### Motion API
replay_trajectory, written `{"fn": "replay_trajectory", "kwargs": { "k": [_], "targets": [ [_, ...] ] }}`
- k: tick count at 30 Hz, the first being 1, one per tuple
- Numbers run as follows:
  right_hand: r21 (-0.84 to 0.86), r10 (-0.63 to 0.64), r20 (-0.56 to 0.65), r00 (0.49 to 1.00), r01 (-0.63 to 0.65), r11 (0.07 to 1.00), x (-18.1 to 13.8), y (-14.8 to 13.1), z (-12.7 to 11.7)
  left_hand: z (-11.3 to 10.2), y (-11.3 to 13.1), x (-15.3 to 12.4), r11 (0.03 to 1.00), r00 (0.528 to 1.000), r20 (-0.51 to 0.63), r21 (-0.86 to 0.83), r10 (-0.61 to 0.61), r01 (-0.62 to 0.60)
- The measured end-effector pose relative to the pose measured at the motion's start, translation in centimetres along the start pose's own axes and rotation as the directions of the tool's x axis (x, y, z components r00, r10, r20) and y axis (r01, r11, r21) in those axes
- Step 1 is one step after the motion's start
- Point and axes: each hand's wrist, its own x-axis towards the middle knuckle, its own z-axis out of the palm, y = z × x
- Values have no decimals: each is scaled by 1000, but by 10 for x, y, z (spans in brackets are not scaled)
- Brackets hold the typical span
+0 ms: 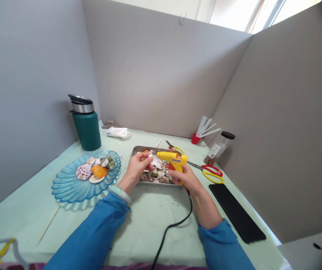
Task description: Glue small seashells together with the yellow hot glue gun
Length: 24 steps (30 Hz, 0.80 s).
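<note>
My right hand [185, 177] is wrapped round the handle of a yellow hot glue gun [172, 156], whose nozzle points left. A black cord runs from the handle down to the front table edge. Just left of the nozzle, my left hand [140, 167] pinches a small whitish shell [150, 157] between thumb and fingers. Whether the nozzle touches the shell I cannot tell. Beneath both hands sits a metal tray [135, 150] filled with many small shells [156, 175]; the hands hide part of it.
A blue scalloped glass plate [73, 189] bearing several shells stands left, near a green bottle [86, 129]. On the right are red-and-yellow scissors [213, 173], a clear jar [219, 147], a red cup of glue sticks [196, 139] and a black flat slab [236, 212]. A thin stick [49, 224] lies front left.
</note>
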Motion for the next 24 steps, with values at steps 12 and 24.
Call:
{"fn": "replay_trajectory", "kwargs": {
  "k": [12,24],
  "targets": [
    [-30,-10,17,1000,10,999,0,1,-1,1,2,-1,999,1000,3,33,-28,28],
    [-45,-15,14,1000,16,999,1,1,-1,1,3,0,997,998,-27,59,-51,53]
  ]
}}
